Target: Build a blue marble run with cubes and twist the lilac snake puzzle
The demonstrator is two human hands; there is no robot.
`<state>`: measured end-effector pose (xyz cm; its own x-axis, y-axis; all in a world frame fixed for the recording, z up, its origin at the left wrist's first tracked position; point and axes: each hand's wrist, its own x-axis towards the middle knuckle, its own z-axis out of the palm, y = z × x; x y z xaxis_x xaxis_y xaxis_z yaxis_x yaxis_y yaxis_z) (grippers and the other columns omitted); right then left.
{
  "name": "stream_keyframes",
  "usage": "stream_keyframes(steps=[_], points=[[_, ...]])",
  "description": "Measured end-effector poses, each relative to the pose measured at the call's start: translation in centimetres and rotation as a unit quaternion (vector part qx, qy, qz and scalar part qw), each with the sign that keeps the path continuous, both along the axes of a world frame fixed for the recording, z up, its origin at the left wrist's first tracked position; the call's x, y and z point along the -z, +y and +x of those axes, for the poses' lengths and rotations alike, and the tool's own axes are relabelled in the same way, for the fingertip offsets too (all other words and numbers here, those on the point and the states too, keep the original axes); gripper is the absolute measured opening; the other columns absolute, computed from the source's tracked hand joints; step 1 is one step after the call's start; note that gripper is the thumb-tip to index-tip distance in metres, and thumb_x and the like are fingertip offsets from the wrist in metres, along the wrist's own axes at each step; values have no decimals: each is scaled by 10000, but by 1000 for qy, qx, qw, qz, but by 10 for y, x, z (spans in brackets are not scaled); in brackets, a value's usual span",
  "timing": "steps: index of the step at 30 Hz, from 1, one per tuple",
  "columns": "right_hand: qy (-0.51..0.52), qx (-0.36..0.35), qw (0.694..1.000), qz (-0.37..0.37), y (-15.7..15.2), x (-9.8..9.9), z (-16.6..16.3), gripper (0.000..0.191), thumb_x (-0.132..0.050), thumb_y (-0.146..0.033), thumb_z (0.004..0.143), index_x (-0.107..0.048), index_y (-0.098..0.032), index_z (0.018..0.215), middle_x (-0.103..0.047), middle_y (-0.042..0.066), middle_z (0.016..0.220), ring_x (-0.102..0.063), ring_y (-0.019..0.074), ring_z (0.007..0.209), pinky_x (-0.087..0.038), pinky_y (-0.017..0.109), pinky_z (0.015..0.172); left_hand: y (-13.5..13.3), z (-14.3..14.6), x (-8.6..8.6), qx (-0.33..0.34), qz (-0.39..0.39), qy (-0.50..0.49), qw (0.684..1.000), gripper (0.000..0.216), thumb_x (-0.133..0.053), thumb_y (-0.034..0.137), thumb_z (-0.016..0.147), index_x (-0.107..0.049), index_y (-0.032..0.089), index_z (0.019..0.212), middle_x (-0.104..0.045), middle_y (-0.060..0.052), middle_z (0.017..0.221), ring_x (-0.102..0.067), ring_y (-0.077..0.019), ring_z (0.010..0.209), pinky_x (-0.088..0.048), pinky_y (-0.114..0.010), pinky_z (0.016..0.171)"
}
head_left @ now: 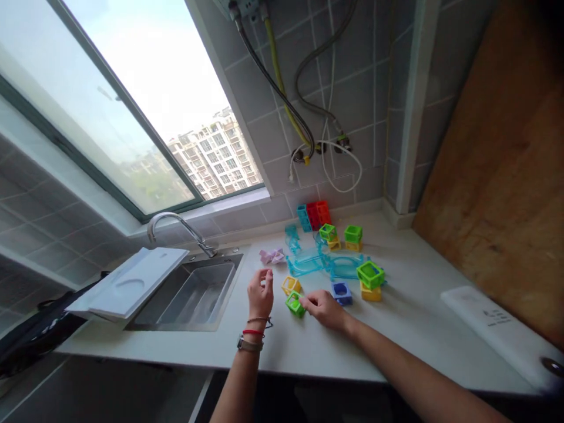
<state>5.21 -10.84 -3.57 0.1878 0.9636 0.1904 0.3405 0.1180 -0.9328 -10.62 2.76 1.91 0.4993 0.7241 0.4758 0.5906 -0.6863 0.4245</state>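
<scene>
My right hand (325, 308) pinches a green cube frame (295, 304) low over the white counter. Beside that frame, touching or nearly so, is a yellow cube frame (291, 286). To the left hovers my left hand (261, 292), its fingers curved and a little apart, with nothing visible in them. Just past its fingertips lies a pale pink piece (272, 256). A blue-violet cube frame (342, 293) sits behind my right hand. Farther right, a green frame (371, 274) rests on a yellow one (371, 292). Clear blue curved track pieces (306, 262) stretch across behind them.
Red blocks (318, 215) and a blue block (304, 218) stand by the wall, near more green-and-yellow stacks (353, 234). On the left are a sink (231, 294), a faucet (176, 218) and a white board (132, 282). A white power strip (493, 329) lies right.
</scene>
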Motion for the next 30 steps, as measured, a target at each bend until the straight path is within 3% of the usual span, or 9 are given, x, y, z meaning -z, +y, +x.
stream_keyframes(steps=[4,7,11,14,22,30], points=[[-19,6,1000,-6,-4,-6,0,447,-509,-417,930,-379,-202,561,-314,-56,542,-328,109,546,-224,269,541,-8,5,39,41,-51,-97,993,279,-417,324,1011,-622,177,1129,-693,-124,1104,-686,-212,972,-563,-305,759],[-27,9,1000,-10,-8,-11,-2,360,-550,-374,916,-459,-197,616,-409,-56,561,-392,109,558,-265,254,549,-8,5,51,94,-87,-122,984,229,-471,181,937,-657,204,1069,-665,-97,1129,-663,-206,1009,-563,-316,802],[-22,11,1000,-5,-12,-14,-4,147,-623,-333,890,-583,-208,956,-459,-91,587,-435,110,540,-317,238,555,-7,4,55,163,-137,-130,968,322,-454,30,813,-686,206,949,-625,-90,1198,-619,-220,1123,-516,-377,967],[-30,7,999,9,-14,-14,-4,356,-660,-305,870,-543,-221,1196,-468,-106,614,-461,110,541,-349,236,576,-6,4,58,157,-173,-133,963,271,-453,58,829,-668,193,925,-613,-102,1205,-630,-219,1081,-537,-361,905],[-32,1,999,4,-15,-12,-7,345,-641,-291,892,-553,-235,1220,-494,-90,643,-489,113,560,-378,244,584,-6,5,57,160,-208,-198,944,130,-494,145,816,-615,192,827,-654,-77,1029,-634,-209,922,-532,-314,758],[26,17,999,26,-9,5,-5,662,-610,-340,921,-299,-233,1496,-524,-85,696,-497,126,590,-422,265,611,-9,3,47,96,-300,-316,895,74,-485,259,850,-528,213,888,-572,51,657,-543,-140,568,-429,-248,573]])
